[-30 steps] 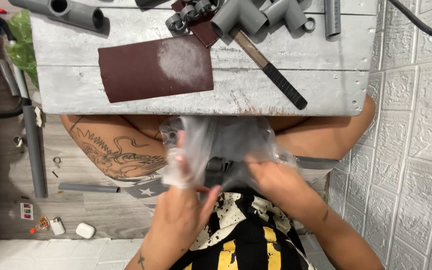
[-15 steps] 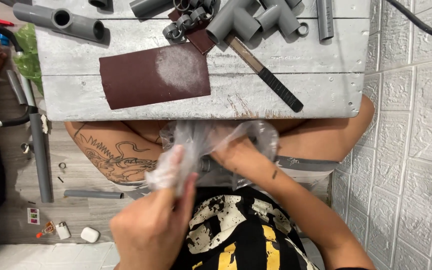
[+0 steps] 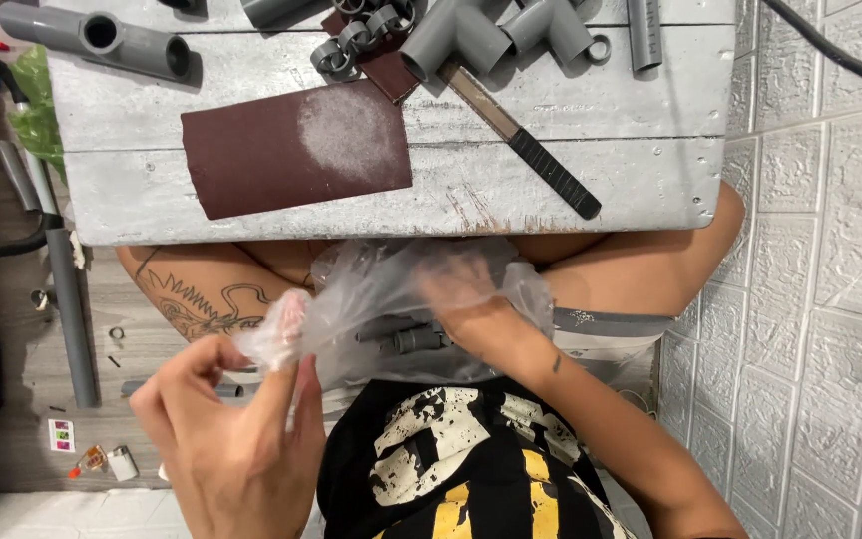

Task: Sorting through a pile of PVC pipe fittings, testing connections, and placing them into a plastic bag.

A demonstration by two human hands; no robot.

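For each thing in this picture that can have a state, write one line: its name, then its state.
Clear plastic bag: open, crumpled, held over the lap.
Left hand: pinching the bag's edge.
Right hand: reaching inside the bag.
Grey fittings: lying inside the bag.
Sandpaper sheet: flat, with a pale dusty patch.

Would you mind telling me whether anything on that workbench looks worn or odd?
Yes: the brown sandpaper sheet on the grey wooden bench has a round whitish dusty patch, so it looks used. It also lies slightly askew.
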